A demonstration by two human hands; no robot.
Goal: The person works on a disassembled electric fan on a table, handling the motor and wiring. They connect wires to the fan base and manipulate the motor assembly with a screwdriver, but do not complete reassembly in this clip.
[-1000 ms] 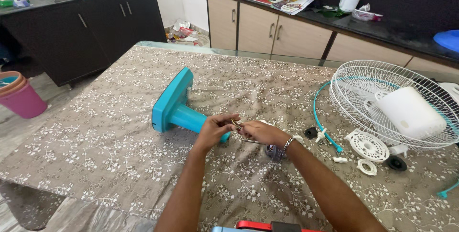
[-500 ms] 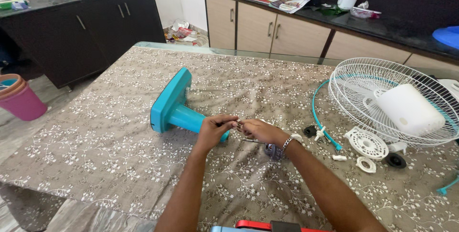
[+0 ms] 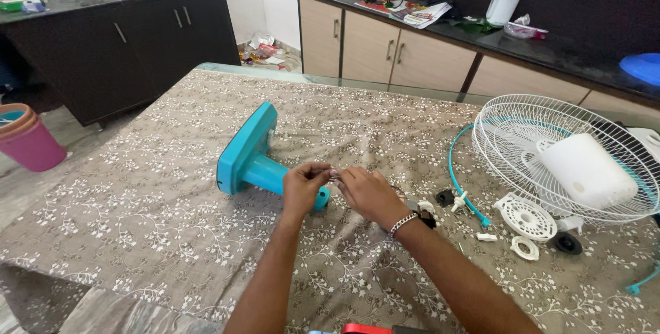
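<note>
Fingertips of the left hand (image 3: 304, 184) and right hand (image 3: 367, 193) meet, each grip pinched on a small object (image 3: 333, 177) between them, perhaps metal; it is too tiny to identify. Both hands hover just above the open end of the teal fan stand (image 3: 251, 155), which lies on its side on the table (image 3: 137, 238) with its patterned cloth. Right of the hands lie small white and black fan parts (image 3: 526, 218), a teal ring (image 3: 459, 169) and the white wire fan guard (image 3: 522, 117) holding a white motor housing (image 3: 584, 169).
</note>
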